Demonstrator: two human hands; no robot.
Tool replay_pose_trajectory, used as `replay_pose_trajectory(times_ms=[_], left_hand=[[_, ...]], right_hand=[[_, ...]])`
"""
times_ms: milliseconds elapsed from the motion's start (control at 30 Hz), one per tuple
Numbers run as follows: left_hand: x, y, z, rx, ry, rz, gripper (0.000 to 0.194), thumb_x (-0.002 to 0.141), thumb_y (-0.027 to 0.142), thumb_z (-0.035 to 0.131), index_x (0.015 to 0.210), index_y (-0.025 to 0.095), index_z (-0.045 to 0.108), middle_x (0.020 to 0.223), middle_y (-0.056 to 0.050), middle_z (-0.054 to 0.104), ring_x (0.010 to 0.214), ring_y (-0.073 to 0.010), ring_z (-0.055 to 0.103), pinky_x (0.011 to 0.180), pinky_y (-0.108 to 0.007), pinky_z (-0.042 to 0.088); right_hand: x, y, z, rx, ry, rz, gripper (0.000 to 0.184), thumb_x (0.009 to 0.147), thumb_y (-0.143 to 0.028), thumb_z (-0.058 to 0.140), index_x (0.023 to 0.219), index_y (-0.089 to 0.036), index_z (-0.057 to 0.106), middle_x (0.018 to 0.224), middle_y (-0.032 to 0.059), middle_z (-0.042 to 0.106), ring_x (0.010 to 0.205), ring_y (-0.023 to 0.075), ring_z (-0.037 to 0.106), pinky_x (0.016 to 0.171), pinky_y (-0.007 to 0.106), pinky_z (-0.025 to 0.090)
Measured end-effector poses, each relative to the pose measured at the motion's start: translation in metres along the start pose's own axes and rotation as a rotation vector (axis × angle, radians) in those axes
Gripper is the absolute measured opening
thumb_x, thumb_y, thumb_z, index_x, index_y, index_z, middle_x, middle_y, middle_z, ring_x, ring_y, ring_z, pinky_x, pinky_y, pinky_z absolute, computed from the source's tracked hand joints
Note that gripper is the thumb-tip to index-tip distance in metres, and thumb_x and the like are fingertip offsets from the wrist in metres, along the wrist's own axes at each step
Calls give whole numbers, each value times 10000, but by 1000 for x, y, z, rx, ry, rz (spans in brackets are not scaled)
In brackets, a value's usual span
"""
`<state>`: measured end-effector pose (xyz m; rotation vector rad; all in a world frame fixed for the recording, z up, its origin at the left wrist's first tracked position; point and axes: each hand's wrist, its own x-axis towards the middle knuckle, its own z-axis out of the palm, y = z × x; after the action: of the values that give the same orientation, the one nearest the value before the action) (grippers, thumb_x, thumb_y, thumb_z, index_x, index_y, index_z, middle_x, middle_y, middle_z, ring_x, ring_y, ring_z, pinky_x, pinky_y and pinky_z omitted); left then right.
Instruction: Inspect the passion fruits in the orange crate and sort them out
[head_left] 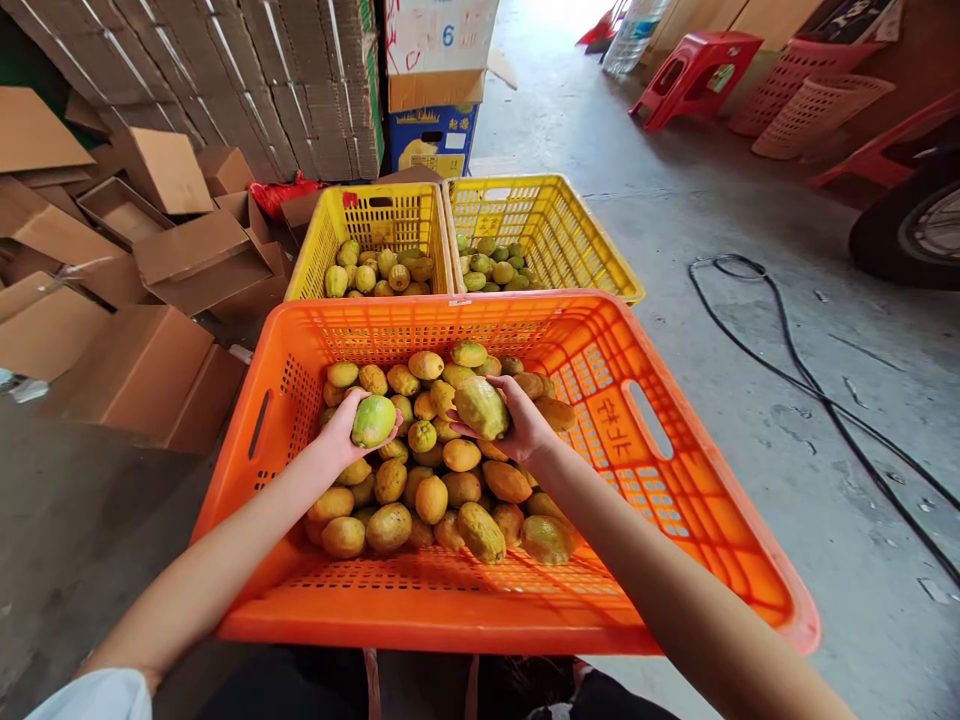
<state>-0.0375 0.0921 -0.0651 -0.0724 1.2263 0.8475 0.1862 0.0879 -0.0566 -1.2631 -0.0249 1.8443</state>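
Observation:
My left hand (343,437) is closed around a smooth green papaya (373,421), cradled in the palm with the fingers beneath it. A larger, ribbed yellow-green papaya (481,407) rests in my right hand (527,425), thumb over its top and fingers under it. Both hands hover over a big orange plastic crate (450,638). Heaped on its bottom are several yellow and orange papayas (431,499), some with brown specks. The fruit directly below my hands is partly hidden.
Behind the orange crate stand a left yellow crate (315,245) and a right yellow crate (592,240), both holding papayas. Cardboard boxes (135,370) lie heaped at left. A black hose (806,375) crosses the floor at right, near a wheel (919,230). Farther back is a red stool (701,75).

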Motion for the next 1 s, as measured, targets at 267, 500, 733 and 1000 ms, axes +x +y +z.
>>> replay_pose_trajectory(times_ms=[267, 500, 733, 1000], left_hand=[[2, -4, -1, 21, 7, -8, 219, 1040, 278, 499, 1050, 140, 668, 816, -112, 733, 676, -232, 749, 529, -333, 643], [1, -5, 2, 157, 39, 134, 79, 965, 156, 690, 895, 146, 656, 687, -54, 699, 576, -173, 702, 573, -260, 626], [2, -6, -1, 178, 63, 203, 108, 948, 129, 665, 841, 119, 665, 660, -50, 689, 510, -140, 652, 508, -227, 583], [2, -3, 2, 68, 146, 132, 150, 926, 205, 689, 810, 176, 598, 610, 7, 603, 487, -139, 612, 479, -240, 584]], right_hand=[[-1, 0, -2, -46, 2, -8, 114, 1006, -330, 566, 977, -226, 605, 859, 63, 752, 847, 241, 780, 717, 360, 678], [9, 6, -11, -107, -90, -66, 91, 895, -218, 742, 935, -234, 661, 850, 10, 739, 774, 186, 738, 683, 284, 658], [10, 11, -10, -123, -158, -47, 118, 970, -154, 628, 879, -197, 690, 830, 21, 727, 701, 132, 694, 653, 224, 645], [15, 8, -15, -100, -22, 21, 54, 966, -232, 685, 979, -237, 633, 898, 16, 726, 778, 180, 747, 619, 290, 669]])
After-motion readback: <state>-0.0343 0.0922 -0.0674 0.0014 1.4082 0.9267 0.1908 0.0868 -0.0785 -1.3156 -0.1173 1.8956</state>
